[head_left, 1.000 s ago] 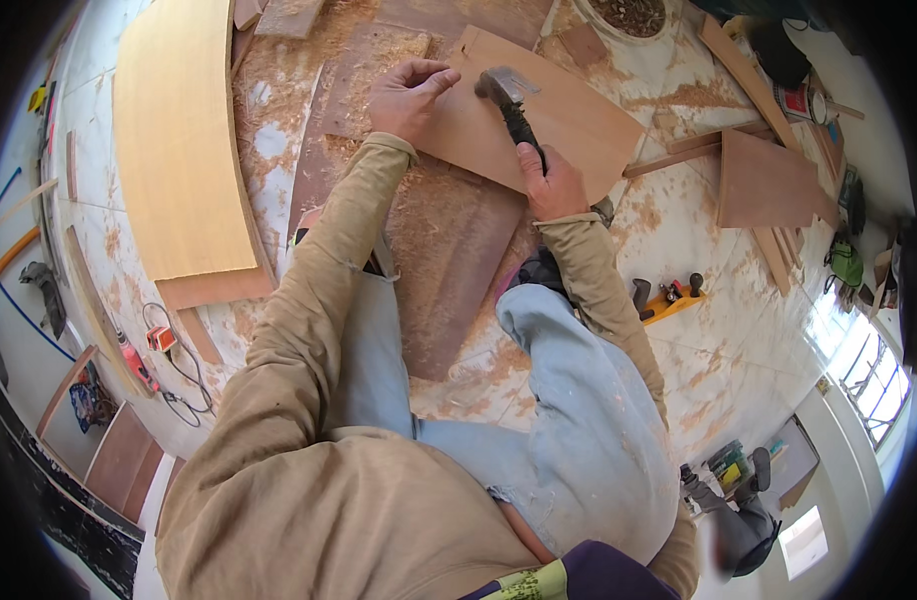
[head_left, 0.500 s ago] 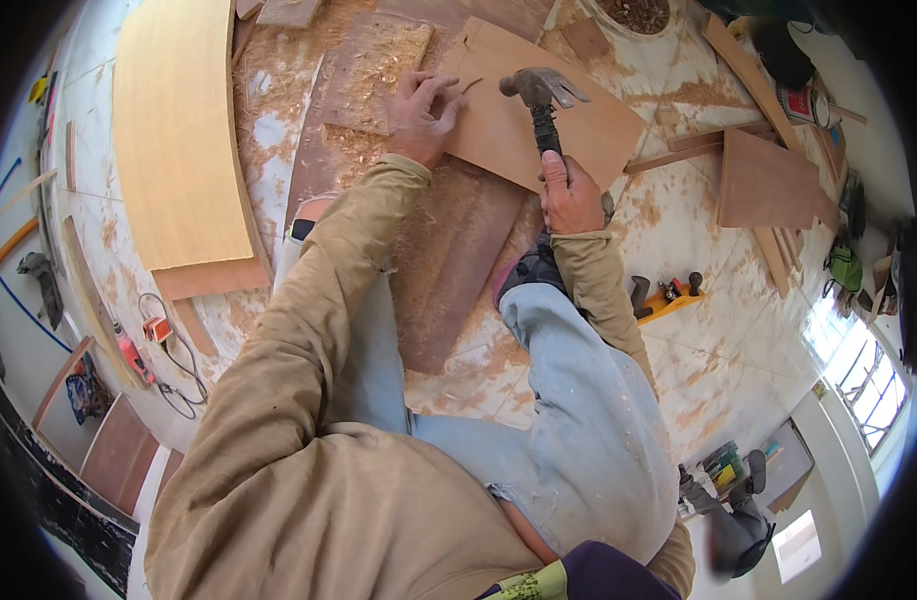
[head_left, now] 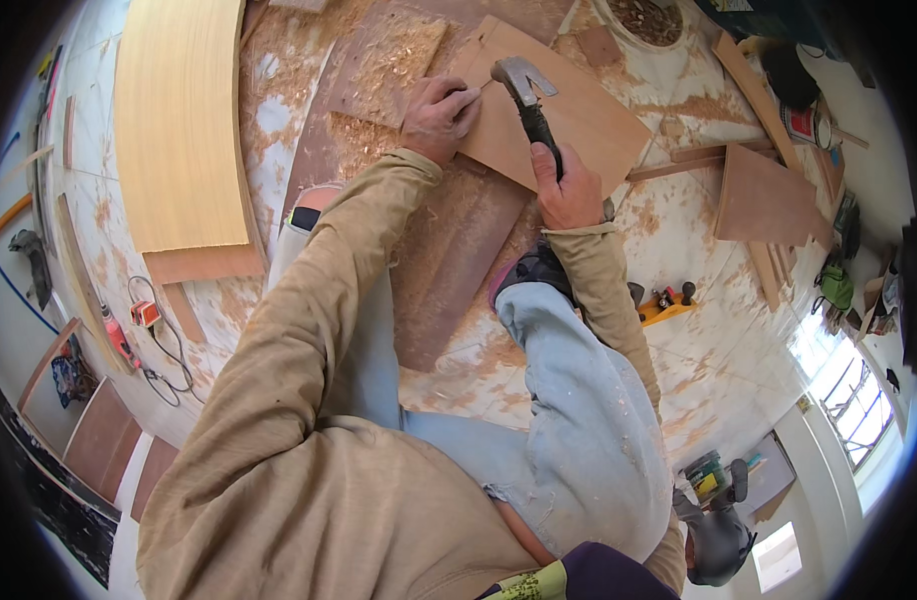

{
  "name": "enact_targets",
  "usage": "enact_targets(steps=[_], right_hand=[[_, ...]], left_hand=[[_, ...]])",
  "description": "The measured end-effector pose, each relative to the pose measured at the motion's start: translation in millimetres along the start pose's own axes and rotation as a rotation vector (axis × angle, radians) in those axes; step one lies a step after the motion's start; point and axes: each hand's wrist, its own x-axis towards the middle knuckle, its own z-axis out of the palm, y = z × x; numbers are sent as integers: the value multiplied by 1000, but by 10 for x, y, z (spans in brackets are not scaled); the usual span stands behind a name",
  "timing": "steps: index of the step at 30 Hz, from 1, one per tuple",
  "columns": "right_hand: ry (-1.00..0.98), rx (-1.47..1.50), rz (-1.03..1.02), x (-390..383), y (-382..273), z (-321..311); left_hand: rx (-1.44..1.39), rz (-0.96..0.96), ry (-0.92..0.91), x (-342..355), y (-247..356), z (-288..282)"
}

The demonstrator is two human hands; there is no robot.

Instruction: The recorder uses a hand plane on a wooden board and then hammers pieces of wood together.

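My right hand (head_left: 571,190) grips a claw hammer (head_left: 536,125) by its dark handle, the metal head raised just past my left fingertips. Beneath it lies a flat light-brown wooden board (head_left: 589,130), set at an angle. At this board's left edge my left hand (head_left: 441,120) is closed, thumb and fingers drawn together. What they pinch, if anything, is too small to make out; a thin dark sliver shows by the fingertips near the hammer head. A smaller board covered in wood shavings (head_left: 394,70) is left of that hand. Under both boards runs a wider brown plank (head_left: 449,270).
A large pale curved panel (head_left: 184,130) lies at left, near a red corded tool (head_left: 119,340). A yellow hand plane (head_left: 667,305) sits right of my knee. Wood offcuts (head_left: 764,195) are stacked at right. Another person (head_left: 717,545) is at lower right. Sawdust covers the floor.
The hammer head has swung left and slightly up, closer to my left fingertips. My left hand has shifted slightly right along the board, its fingers more curled.
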Motion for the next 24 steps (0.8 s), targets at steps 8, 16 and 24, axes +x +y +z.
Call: enact_targets(steps=[8,16,24], right_hand=[[25,-85,-72,97,36,-14],[-16,-261,-86,194,181,12],[-31,-188,-107,141,208,-3]], left_hand=[[-57,-64,-31,-5,4,63],[-46,-53,-47,20,29,79],[-59,-72,-45,28,44,56]])
